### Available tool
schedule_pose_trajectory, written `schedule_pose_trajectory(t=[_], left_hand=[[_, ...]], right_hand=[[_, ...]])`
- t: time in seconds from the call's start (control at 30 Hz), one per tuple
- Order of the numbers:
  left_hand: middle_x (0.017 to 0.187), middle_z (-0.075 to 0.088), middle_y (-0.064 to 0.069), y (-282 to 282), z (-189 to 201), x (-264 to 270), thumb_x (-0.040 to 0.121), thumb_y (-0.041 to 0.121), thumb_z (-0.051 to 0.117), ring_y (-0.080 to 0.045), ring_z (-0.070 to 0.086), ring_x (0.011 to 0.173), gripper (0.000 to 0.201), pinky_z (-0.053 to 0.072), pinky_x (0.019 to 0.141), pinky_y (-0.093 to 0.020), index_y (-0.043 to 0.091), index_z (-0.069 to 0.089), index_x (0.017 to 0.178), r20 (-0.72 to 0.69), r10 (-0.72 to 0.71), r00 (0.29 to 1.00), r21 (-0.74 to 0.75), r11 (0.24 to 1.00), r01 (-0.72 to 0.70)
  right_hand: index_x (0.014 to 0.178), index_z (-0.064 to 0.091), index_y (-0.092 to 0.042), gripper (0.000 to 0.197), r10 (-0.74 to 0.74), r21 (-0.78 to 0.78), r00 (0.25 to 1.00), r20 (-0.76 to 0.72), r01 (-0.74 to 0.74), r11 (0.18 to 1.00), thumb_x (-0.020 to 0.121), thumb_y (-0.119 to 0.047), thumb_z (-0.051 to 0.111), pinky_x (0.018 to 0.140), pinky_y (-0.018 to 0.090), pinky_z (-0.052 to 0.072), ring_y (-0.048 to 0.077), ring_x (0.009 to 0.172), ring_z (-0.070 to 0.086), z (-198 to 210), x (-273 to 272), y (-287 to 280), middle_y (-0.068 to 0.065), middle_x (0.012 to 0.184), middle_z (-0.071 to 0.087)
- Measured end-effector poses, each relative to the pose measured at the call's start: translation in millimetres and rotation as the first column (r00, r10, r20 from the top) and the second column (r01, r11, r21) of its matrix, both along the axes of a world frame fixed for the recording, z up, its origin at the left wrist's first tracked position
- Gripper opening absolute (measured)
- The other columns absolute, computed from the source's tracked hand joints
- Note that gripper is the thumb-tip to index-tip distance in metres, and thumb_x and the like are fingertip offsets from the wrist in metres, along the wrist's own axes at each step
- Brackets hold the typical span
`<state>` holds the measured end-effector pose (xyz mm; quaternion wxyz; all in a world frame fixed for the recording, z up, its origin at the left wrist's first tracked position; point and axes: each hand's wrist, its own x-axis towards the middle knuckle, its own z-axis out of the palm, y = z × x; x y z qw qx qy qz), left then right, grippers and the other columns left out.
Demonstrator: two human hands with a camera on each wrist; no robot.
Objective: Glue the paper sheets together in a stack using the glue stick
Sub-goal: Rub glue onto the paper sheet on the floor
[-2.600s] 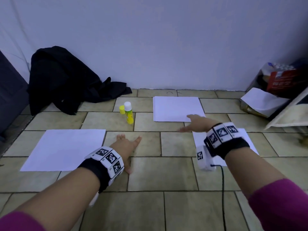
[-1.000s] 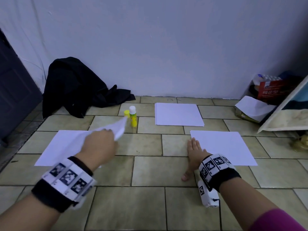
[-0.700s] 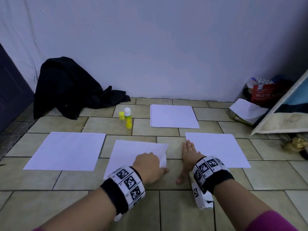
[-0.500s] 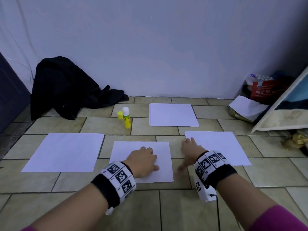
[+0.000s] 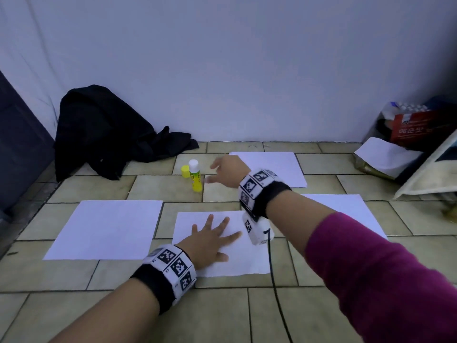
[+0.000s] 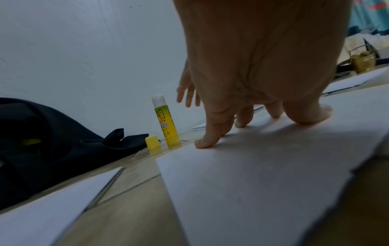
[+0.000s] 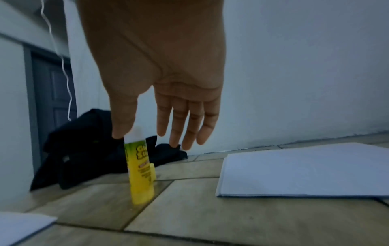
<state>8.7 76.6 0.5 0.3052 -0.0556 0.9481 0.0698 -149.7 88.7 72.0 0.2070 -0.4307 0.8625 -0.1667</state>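
Observation:
A yellow glue stick (image 5: 195,179) (image 6: 165,119) (image 7: 140,171) stands upright and uncapped on the tiled floor, its yellow cap (image 5: 184,171) (image 6: 152,141) just beside it. My right hand (image 5: 223,172) (image 7: 160,116) hovers open right of the stick, fingers spread, not touching it. My left hand (image 5: 210,240) (image 6: 248,93) presses flat with straight fingers on the middle white sheet (image 5: 232,258) (image 6: 263,174). Other white sheets lie to the left (image 5: 106,229), at the far back (image 5: 284,167) (image 7: 305,169) and to the right (image 5: 351,209).
A black garment (image 5: 106,132) is heaped against the wall at back left. A red box, paper and bags (image 5: 415,142) crowd the right corner. A dark door (image 5: 19,144) stands at the left. A cable (image 5: 273,268) hangs from my right wrist over the floor.
My left hand carried a sheet from the left pile to the middle and now presses it flat. My right hand left the floor and moved forward to the glue stick.

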Motion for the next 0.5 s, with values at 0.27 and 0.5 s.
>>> schedule_pose_trajectory(t=[0.27, 0.5], left_hand=[[0.161, -0.014, -0.003, -4, -16, -2, 0.101, 0.046, 0.033, -0.038, -0.02, 0.144, 0.063, 0.008, 0.115, -0.061, 0.034, -0.001, 0.153, 0.025, -0.028, 0.999, -0.074, 0.997, 0.03], [0.159, -0.021, -0.001, -1, -1, -2, 0.102, 0.041, 0.036, -0.038, -0.021, 0.144, 0.059, 0.005, 0.114, -0.062, 0.034, 0.008, 0.153, 0.026, 0.01, 1.0, 0.005, 1.0, -0.01]], right_hand=[[0.124, 0.063, -0.021, 0.045, 0.037, -0.083, 0.997, 0.071, -0.031, 0.996, 0.083, -0.038, 0.071, 0.069, 0.021, 0.037, 0.014, 0.092, 0.051, -16, -5, -43, -0.002, 0.101, 0.059], [0.106, 0.059, -0.006, 0.028, -0.062, -0.23, 0.933, 0.354, 0.152, 0.961, 0.096, -0.031, 0.053, 0.067, 0.03, 0.044, 0.022, 0.08, 0.056, -18, -10, -25, 0.007, 0.09, 0.058]])
